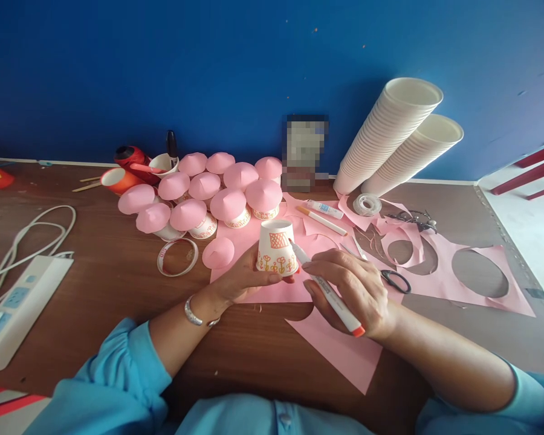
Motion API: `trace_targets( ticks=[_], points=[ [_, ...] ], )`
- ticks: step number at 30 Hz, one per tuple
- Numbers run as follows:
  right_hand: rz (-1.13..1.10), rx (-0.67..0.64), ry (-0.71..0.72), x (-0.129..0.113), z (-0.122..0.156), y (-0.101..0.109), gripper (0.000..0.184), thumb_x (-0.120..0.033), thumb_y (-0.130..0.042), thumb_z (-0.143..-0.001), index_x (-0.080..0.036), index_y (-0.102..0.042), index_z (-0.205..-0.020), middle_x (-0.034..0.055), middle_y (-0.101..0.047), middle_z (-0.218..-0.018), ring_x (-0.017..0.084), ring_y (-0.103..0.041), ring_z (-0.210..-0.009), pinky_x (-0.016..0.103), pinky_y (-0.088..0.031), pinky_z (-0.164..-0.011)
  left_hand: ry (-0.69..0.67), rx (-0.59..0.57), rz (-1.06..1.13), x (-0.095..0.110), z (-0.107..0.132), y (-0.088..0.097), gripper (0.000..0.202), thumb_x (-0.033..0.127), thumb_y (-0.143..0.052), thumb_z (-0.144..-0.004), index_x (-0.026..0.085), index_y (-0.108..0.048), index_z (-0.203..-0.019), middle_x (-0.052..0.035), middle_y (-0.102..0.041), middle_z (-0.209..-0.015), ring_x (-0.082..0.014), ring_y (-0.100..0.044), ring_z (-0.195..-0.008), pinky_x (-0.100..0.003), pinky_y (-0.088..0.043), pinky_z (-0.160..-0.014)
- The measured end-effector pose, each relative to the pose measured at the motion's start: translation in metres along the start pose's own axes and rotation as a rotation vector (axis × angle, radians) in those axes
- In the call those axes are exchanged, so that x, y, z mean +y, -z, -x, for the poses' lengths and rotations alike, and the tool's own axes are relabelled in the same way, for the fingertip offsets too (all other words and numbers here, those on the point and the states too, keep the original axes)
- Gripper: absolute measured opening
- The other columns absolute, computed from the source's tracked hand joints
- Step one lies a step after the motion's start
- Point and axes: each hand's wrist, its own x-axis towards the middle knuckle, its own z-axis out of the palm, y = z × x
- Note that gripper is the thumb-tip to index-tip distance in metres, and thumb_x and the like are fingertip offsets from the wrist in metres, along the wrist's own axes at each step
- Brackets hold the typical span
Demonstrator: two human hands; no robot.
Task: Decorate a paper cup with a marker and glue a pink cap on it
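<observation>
Blue cloth of a shirt [263,417] fills the near edge at 6 o'clock, its left sleeve [113,368] ending above a silver bracelet [194,311]. At the middle of the dial is a white cup [276,232], upside down, narrow end up, over pink paper [272,295] on a brown table [131,302]. Orange flowers ring the cup's lower part and an orange grid is drawn higher up. Its left hand [247,278] pinches it low down, thumb across the front by the wide rim. Toward 4 o'clock, the right hand [358,284] has fingers and thumb pressed together around a white marker [330,296]; the tip looks to be touching the cup at the grid's right edge, though the contact is too small to be sure.

Out at 10 o'clock, decorated cups [205,227] wearing pink cones [227,204] stand in a close cluster. At 9 o'clock, a loose pink cone [218,252] lies just beside the left hand, near a white ring [163,257]; well apart, the same way, rests a power strip [27,314]. At 2 o'clock, two tall cup stacks [394,133] stand by the blue wall [185,66], clear tape [375,206] before them. Black-handled scissors [385,273] lie at 3 o'clock.
</observation>
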Motion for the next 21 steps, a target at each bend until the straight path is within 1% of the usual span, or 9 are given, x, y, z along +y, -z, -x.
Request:
trace_targets(
  ticks=[3,8,13,16,21],
  points=[
    [-0.003,-0.002,0.000,0.0000,0.0008,0.0006,0.029,-0.008,-0.061,-0.092,-0.013,-0.058,-0.120,0.0073,-0.068,-0.085,0.018,-0.067,-0.073,0.029,-0.058,-0.060,0.007,-0.002,0.003,-0.0020,0.0010,0.0025,0.047,0.023,-0.086,-0.077,0.022,-0.067,-0.120,-0.0059,-0.072,-0.108,-0.0215,-0.069,-0.098,-0.034,-0.057,-0.086],
    [0.012,0.000,0.001,0.0006,0.0018,0.0005,0.027,-0.008,-0.063,-0.091,-0.012,-0.059,-0.118,0.0074,-0.068,-0.086,0.018,-0.067,-0.073,0.029,-0.058,-0.059,-0.013,-0.039,-0.035,-0.0008,0.0004,0.0031,0.041,0.025,-0.084,-0.079,0.020,-0.070,-0.117,-0.0063,-0.073,-0.107,-0.0198,-0.069,-0.096,-0.032,-0.056,-0.087],
    [0.017,0.000,0.011,0.0011,0.0014,-0.0007,0.028,-0.005,-0.063,-0.090,-0.011,-0.059,-0.118,0.0076,-0.067,-0.086,0.018,-0.066,-0.074,0.029,-0.057,-0.060,-0.031,-0.053,-0.063,0.0014,-0.0004,0.0021,0.038,0.025,-0.084,-0.080,0.019,-0.071,-0.115,-0.0059,-0.072,-0.104,-0.0184,-0.069,-0.094,-0.029,-0.055,-0.084],
    [0.021,-0.004,0.009,0.0016,0.0015,-0.0008,0.027,-0.006,-0.063,-0.091,-0.010,-0.060,-0.117,0.0081,-0.068,-0.086,0.018,-0.067,-0.074,0.029,-0.057,-0.060,-0.025,-0.071,-0.073,0.0022,-0.0009,0.0013,0.037,0.025,-0.083,-0.081,0.019,-0.070,-0.115,-0.0058,-0.072,-0.103,-0.0181,-0.068,-0.094,-0.029,-0.055,-0.085],
    [0.016,-0.011,0.016,0.0019,0.0018,-0.0005,0.024,-0.006,-0.063,-0.091,-0.010,-0.059,-0.115,0.0092,-0.068,-0.085,0.019,-0.066,-0.075,0.030,-0.058,-0.059,-0.025,-0.071,-0.062,0.0028,-0.0013,0.0001,0.037,0.024,-0.084,-0.080,0.020,-0.070,-0.115,-0.0051,-0.072,-0.103,-0.0173,-0.068,-0.094,-0.027,-0.055,-0.082]
  ],
)
